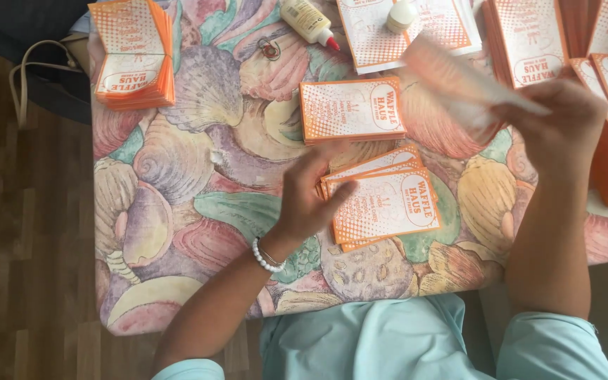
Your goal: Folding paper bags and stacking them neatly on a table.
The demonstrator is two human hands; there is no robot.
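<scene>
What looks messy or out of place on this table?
The small pile of orange cards under the left hand is fanned out crooked, unlike the squared stack at the far corner. A glue bottle lies on its side.

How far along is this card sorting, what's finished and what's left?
Done, seemingly: a squared stack at the cloth's far left and another mid-table. In hand: the left hand rests on a fanned pile, while the right hand holds a blurred card. Left: more stacks at the right, count unclear.
</scene>
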